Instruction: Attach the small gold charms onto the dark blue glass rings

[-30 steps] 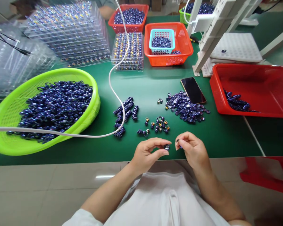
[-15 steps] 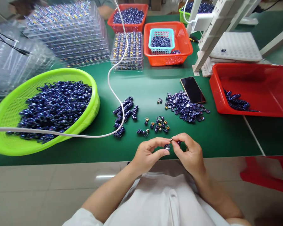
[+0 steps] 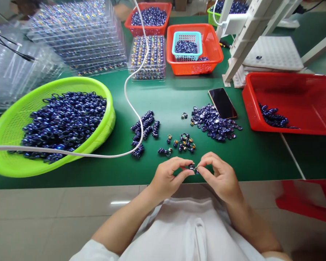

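Over the table's near edge, my left hand [image 3: 168,175] pinches a dark, glossy round cap [image 3: 191,166] between thumb and fingers. My right hand [image 3: 218,175] is closed at the fingertips on a small dark piece [image 3: 197,171], which touches or nearly touches the cap; its exact kind is too small to make out. Just beyond the hands lies a small cluster of dark beads with gold-coloured parts [image 3: 186,142]. Farther back is a heap of dark round caps [image 3: 216,123]. To the left, several dark ribbed coils [image 3: 143,127] lie on the green tabletop.
A lime-green basket [image 3: 110,119] of dark coils stands at left, a white cable [image 3: 129,94] crossing it. A phone [image 3: 222,103] touches the cap heap. Red bins [image 3: 248,105], an orange-red basket [image 3: 217,61] and stacked clear trays [image 3: 108,54] surround the work area. A metal post [image 3: 239,54] rises behind.
My fingertips have brought the two pieces closer together. The cap now sits higher in my left fingers, and the small piece shows below my right fingertips.
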Demonstrator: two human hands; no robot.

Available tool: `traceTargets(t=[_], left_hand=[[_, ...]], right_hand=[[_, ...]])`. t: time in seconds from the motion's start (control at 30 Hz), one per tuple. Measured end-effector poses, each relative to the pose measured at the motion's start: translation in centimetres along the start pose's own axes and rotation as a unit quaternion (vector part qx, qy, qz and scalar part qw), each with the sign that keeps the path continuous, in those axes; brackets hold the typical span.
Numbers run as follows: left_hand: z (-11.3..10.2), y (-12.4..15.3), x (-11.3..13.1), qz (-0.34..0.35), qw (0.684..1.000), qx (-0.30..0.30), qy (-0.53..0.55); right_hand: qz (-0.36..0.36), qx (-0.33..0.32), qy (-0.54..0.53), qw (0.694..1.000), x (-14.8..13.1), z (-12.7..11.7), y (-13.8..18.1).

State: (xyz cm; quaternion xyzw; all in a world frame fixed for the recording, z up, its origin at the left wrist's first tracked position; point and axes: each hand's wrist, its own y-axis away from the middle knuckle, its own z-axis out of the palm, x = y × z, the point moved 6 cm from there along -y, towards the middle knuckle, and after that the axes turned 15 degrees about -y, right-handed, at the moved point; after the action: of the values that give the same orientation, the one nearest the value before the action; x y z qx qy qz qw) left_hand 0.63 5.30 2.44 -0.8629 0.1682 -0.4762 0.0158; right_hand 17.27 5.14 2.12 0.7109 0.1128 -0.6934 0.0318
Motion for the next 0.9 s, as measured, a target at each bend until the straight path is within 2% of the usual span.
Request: traceTargets(t=[0.17, 0.33, 0.43, 0.7, 0.9], left_hand=[[-0.4, -0.3, 1.0, 0.122, 0.991, 0.023, -0.056], [-0.4, -0.2, 1.0, 0.166, 0.982, 0.04, -0.076], [-0.4, -0.2, 1.1, 0.178, 0.979, 0.053, -0.083], [-0.4, -0.1, 1.1, 0.187, 0.978, 0.064, -0.066], [0.1, 0.1, 0.8, 0.124, 0.991, 0.058, -0.006]], right_hand=[[0.039, -0.033, -0.003, 0.999, -0.3, 0.8, -0.4], [0.117, -0.035, -0.039, 0.992, 1.0, 1.1, -0.2], [0.151, -0.024, -0.065, 0.986, 1.8, 1.1, 0.0], [0.183, -0.004, -0.124, 0.975, 2.8, 1.2, 0.1], [0.175, -0.01, -0.09, 0.98, 2.3, 1.2, -0.4]])
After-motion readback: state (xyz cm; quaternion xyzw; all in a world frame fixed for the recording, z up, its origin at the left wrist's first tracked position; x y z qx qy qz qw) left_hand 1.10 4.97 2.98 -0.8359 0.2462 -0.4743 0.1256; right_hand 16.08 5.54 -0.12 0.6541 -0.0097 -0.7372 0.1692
